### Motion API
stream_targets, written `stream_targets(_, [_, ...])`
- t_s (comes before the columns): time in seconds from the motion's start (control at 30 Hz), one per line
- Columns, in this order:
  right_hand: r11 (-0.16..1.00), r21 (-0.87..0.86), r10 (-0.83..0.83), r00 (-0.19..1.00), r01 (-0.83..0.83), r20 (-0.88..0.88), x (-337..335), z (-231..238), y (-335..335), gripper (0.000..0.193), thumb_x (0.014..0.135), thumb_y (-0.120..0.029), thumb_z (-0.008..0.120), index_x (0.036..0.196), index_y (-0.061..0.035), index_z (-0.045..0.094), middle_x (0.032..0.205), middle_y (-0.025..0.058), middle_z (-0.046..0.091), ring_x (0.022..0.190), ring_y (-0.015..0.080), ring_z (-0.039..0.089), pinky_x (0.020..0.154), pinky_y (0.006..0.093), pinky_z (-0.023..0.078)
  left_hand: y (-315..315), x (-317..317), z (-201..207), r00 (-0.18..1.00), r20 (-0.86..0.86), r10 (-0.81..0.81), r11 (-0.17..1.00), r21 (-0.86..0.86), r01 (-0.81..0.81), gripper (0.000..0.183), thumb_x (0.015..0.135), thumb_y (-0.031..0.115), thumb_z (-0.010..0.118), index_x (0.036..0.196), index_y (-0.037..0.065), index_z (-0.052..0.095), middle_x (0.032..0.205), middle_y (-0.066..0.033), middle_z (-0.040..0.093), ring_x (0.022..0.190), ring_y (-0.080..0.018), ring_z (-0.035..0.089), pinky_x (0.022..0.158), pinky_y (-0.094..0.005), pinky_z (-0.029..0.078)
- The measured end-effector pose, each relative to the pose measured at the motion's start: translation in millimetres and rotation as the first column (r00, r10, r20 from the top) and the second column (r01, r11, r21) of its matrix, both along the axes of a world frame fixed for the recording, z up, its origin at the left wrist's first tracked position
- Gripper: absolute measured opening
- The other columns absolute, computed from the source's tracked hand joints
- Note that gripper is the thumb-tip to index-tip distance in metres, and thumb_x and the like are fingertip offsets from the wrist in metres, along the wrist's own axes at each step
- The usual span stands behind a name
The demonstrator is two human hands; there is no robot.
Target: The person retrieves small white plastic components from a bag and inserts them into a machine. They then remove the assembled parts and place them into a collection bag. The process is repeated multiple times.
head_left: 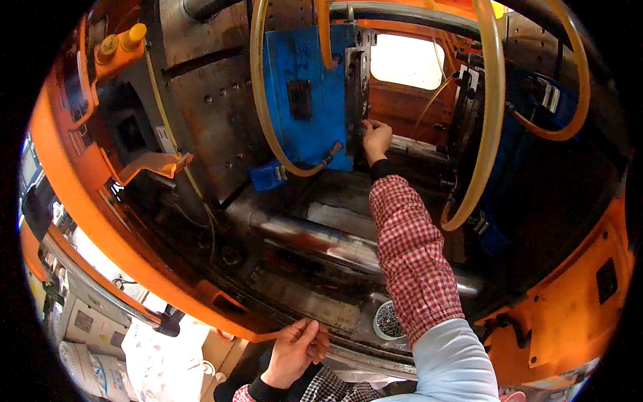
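My right arm reaches deep into an orange machine, its red-and-white checked sleeve ending in a black cuff. My right hand (pixel 378 138) is at the dark inner face of a blue metal mould block (pixel 305 100), with its fingers pinched together. Whatever those fingers grip is too small to make out. Low in the view, my left hand (pixel 295 348) is raised beside the machine's orange front edge (pixel 231 321). Its thumb and fingertips press together, and anything between them is hidden. A white cup (pixel 387 321) of small metal pieces stands just left of my right sleeve.
Thick yellowish hoses (pixel 492 120) loop in front of the mould halves. A second blue block (pixel 512 161) stands to the right. Below runs a shiny horizontal bar (pixel 321 241). An orange bracket (pixel 151 164) juts out at left. White sacks (pixel 94 375) lie outside, at lower left.
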State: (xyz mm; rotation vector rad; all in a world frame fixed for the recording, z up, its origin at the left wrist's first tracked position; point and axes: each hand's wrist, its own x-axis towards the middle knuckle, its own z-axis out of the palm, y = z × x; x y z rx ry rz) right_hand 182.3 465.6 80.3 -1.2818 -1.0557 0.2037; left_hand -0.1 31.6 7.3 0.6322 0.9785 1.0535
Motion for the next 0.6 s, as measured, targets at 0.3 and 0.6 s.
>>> stream_targets(0.3, [0.999,-0.001,-0.052,0.988,0.053,0.146,6,-11,26,0.019,0.076,-0.01,0.06,0.091,-0.0007,0.07,0.083,0.02,0.066,0.078,0.0334,0.064,0.072,0.0386,0.048,0,-2,-4,0.999,-0.036,0.035,0.999,-0.025,-0.036,0.025,0.096,0.021,0.045,0.099,-0.001,0.057,0.068,-0.0032,0.054,0.054,-0.01,0.05,0.048,-0.0202,0.039])
stream_targets(0.6, [0.999,0.022,-0.045,0.885,0.039,0.463,41,-5,11,0.024,0.071,-0.005,0.059,0.092,-0.0015,0.068,0.085,0.0222,0.064,0.086,0.0379,0.06,0.079,0.0432,0.046,1,8,6,0.991,0.081,0.107,0.985,0.128,-0.117,0.022,0.094,0.015,0.048,0.106,-0.002,0.055,0.082,-0.0074,0.058,0.071,-0.0122,0.053,0.066,-0.024,0.044])
